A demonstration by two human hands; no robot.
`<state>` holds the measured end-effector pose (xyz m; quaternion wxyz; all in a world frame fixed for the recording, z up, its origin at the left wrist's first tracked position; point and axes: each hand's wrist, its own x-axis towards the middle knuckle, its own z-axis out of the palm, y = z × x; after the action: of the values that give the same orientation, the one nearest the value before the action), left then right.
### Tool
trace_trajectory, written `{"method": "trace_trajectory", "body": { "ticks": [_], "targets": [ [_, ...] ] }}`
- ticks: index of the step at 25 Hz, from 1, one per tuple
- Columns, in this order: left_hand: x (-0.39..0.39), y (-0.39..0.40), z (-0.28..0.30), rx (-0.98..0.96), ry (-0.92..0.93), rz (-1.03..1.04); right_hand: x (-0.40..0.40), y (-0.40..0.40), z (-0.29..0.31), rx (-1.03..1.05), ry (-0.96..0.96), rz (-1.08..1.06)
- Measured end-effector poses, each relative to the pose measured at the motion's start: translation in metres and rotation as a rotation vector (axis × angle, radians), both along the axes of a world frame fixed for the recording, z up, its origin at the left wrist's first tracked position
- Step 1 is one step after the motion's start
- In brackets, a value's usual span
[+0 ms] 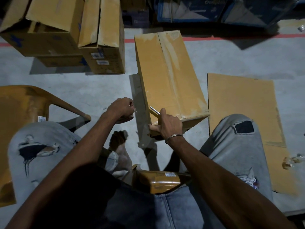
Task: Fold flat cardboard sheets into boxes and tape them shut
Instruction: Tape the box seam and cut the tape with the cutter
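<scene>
A closed brown cardboard box (166, 76) stands on the floor in front of my knees, with shiny tape along its top seam and near edge. My left hand (121, 107) grips a tape roll (126, 119) just left of the box's near corner. A strip of clear tape seems to run from the roll to that corner. My right hand (169, 124) rests on the near left corner and pinches a thin metal blade (155, 110) that points up and left over the top edge. A flat cardboard sheet (244, 111) lies on the floor to the right.
Several used cartons (62, 33) are stacked at the back left, and blue printed boxes (191, 10) line the back. A tan plastic chair (24, 104) stands at my left. I sit on another chair (158, 180). A crumpled tape scrap (290, 161) lies far right.
</scene>
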<state>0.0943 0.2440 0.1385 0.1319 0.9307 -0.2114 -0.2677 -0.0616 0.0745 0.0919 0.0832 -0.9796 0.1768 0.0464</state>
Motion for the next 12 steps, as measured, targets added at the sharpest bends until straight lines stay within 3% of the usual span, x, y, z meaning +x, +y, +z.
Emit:
{"method": "trace_trajectory", "body": {
  "ticks": [5, 9, 12],
  "targets": [
    [-0.003, 0.0, 0.003, 0.008, -0.007, 0.016, 0.002, -0.001, 0.004, 0.014, 0.057, 0.034],
    [-0.007, -0.002, 0.0, 0.019, -0.005, 0.055, -0.002, 0.004, 0.009, 0.038, -0.037, -0.12],
    [-0.012, -0.006, -0.005, 0.013, 0.057, 0.116, 0.003, 0.01, 0.011, 0.036, 0.0, -0.136]
  ]
}}
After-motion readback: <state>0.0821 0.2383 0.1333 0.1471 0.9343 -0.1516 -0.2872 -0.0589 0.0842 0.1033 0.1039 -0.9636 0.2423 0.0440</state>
